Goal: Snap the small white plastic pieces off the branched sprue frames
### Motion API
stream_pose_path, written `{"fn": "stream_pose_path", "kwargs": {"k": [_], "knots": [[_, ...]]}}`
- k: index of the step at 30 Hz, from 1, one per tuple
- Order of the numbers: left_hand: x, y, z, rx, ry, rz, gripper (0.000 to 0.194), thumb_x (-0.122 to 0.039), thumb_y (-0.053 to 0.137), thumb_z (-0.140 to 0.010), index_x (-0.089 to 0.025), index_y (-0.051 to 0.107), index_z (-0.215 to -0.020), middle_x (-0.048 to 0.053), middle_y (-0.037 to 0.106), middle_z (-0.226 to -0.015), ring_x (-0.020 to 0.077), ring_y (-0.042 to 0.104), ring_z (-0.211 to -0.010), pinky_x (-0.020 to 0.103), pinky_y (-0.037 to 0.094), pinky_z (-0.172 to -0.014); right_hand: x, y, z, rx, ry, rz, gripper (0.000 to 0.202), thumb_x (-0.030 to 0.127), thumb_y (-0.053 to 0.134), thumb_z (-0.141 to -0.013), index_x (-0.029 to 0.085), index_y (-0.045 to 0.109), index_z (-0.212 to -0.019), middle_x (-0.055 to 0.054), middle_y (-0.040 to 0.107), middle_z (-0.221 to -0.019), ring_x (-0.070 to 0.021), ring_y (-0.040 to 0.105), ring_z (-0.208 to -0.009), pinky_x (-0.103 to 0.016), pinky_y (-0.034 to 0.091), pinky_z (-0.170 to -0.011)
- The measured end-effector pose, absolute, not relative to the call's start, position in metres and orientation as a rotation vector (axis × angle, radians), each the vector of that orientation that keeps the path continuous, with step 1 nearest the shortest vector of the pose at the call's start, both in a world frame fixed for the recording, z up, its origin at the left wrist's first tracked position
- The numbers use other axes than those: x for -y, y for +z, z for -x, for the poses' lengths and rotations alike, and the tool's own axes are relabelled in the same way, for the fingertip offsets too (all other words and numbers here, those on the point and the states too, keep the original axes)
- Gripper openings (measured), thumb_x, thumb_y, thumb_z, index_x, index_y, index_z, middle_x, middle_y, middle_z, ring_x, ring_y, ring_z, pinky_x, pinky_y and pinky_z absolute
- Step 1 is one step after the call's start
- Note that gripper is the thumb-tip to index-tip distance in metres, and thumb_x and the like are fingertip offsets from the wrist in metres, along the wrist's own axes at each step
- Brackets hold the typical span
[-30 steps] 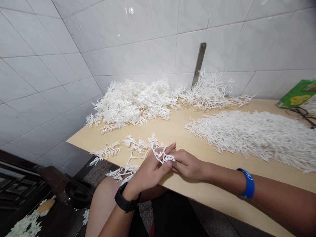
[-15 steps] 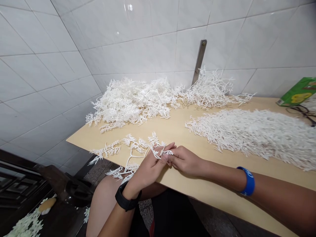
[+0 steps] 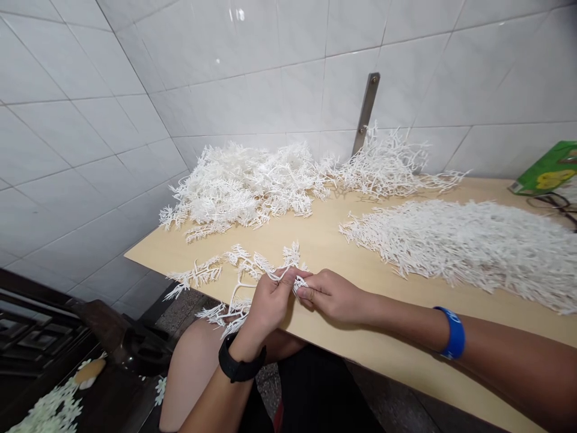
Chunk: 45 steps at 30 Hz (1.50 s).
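Observation:
Both hands meet over the near edge of the tan board. My left hand, with a black watch on its wrist, pinches the stem of a white branched plastic sprig, whose arms spread leftward past the board's edge. Pressed close on the right, my right hand is closed on a small white tip piece between thumb and fingers. Whether that piece is joined to the sprig is hidden by the fingers. A blue band circles the right wrist.
White branched sprigs are heaped at the back left, with barer stems beside a metal bracket. Small white pieces cover the right side. A green box and glasses lie far right. A dark chair stands lower left.
My left hand has turned and its fingers have curled from a flatter pose into a pinch on the stem. My right hand stays nearly in place.

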State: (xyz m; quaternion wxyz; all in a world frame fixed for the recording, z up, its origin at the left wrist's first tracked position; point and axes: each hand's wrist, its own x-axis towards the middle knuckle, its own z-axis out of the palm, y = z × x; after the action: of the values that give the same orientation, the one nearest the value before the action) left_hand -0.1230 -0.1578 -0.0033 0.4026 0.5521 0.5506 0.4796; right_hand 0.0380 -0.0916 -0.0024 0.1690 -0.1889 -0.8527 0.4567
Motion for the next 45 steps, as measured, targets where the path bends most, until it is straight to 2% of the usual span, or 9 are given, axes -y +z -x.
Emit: {"fn": "stream_pose_path", "kwargs": {"k": [9,14,20,24,32,37,40,42,45], "knots": [[0.157,-0.002,0.113,-1.494,1.344,-1.239,0.034,-0.04,0.054,-0.09,-0.016,0.076,-0.082,0.005,0.073,-0.07,0.0229,0.069,-0.076,0.033,0.051,-0.078,0.083,-0.005,-0.042,2.597,0.982,0.309,0.036,0.026,0.039,-0.095,0.018,0.051,-0.063,0.001,0.054,-0.058,-0.0104,0.045,-0.051,-0.023,0.033,-0.057],[0.15,-0.005,0.119,-1.387,1.623,-0.877,0.049,-0.054,0.055,-0.089,-0.018,0.062,-0.057,0.004,0.068,-0.057,0.0191,0.067,-0.06,0.036,0.053,-0.079,0.087,-0.009,-0.047,2.65,0.918,0.102,0.021,0.012,0.045,-0.089,0.018,0.056,-0.073,-0.001,0.064,-0.068,-0.012,0.057,-0.062,-0.022,0.04,-0.063],[0.15,-0.007,0.124,-1.31,1.555,-0.962,0.049,-0.056,0.054,-0.09,-0.014,0.075,-0.105,0.014,0.077,-0.107,0.0288,0.066,-0.114,0.041,0.043,-0.103,0.071,-0.013,-0.051,2.474,0.851,0.392,0.028,0.017,0.04,-0.096,0.019,0.051,-0.07,0.001,0.056,-0.063,-0.0124,0.05,-0.057,-0.023,0.039,-0.06],[0.152,-0.008,0.127,-1.236,1.571,-0.914,0.048,-0.053,0.055,-0.091,-0.013,0.073,-0.109,0.014,0.075,-0.111,0.0291,0.064,-0.118,0.043,0.038,-0.109,0.063,-0.013,-0.055,2.523,0.588,0.458,0.024,0.007,0.041,-0.088,0.017,0.062,-0.084,-0.005,0.065,-0.077,-0.0168,0.059,-0.069,-0.027,0.045,-0.067],[0.151,-0.01,0.126,-1.275,1.687,-0.791,0.042,-0.05,0.059,-0.089,-0.014,0.074,-0.106,0.014,0.076,-0.111,0.0276,0.062,-0.121,0.043,0.037,-0.111,0.028,-0.019,-0.07,2.658,0.121,0.674,0.051,-0.001,0.041,-0.082,0.021,0.065,-0.121,-0.011,0.067,-0.108,-0.0241,0.062,-0.092,-0.036,0.05,-0.078],[0.15,-0.013,0.126,-1.3,1.748,-0.796,0.036,-0.045,0.059,-0.09,-0.015,0.074,-0.104,0.014,0.074,-0.117,0.0273,0.062,-0.122,0.039,0.04,-0.109,0.03,-0.011,-0.072,2.258,0.454,0.855,0.049,-0.001,0.04,-0.075,0.018,0.069,-0.111,-0.012,0.067,-0.112,-0.0255,0.063,-0.103,-0.042,0.052,-0.088],[0.152,-0.012,0.125,-1.3,1.757,-0.822,0.036,-0.045,0.057,-0.092,-0.017,0.072,-0.11,0.013,0.071,-0.123,0.0261,0.058,-0.127,0.038,0.039,-0.109,0.057,0.005,-0.063,1.985,1.163,0.863,0.031,0.008,0.042,-0.079,0.015,0.068,-0.094,-0.01,0.072,-0.089,-0.0199,0.069,-0.073,-0.034,0.057,-0.064],[0.153,-0.012,0.125,-1.304,1.764,-0.811,0.037,-0.046,0.055,-0.093,-0.018,0.071,-0.112,0.012,0.07,-0.125,0.0254,0.057,-0.128,0.037,0.038,-0.11,0.074,0.01,-0.055,1.878,1.802,0.743,0.024,0.016,0.047,-0.081,0.013,0.066,-0.095,-0.012,0.074,-0.09,-0.0202,0.071,-0.069,-0.031,0.057,-0.053],[0.153,-0.012,0.126,-1.295,1.777,-0.769,0.038,-0.048,0.053,-0.094,-0.019,0.07,-0.114,0.011,0.072,-0.123,0.025,0.057,-0.128,0.039,0.037,-0.111,0.072,0.004,-0.051,1.655,2.027,0.738,0.021,0.02,0.057,-0.08,0.014,0.066,-0.099,-0.016,0.073,-0.109,-0.0233,0.072,-0.095,-0.036,0.062,-0.078]]}}
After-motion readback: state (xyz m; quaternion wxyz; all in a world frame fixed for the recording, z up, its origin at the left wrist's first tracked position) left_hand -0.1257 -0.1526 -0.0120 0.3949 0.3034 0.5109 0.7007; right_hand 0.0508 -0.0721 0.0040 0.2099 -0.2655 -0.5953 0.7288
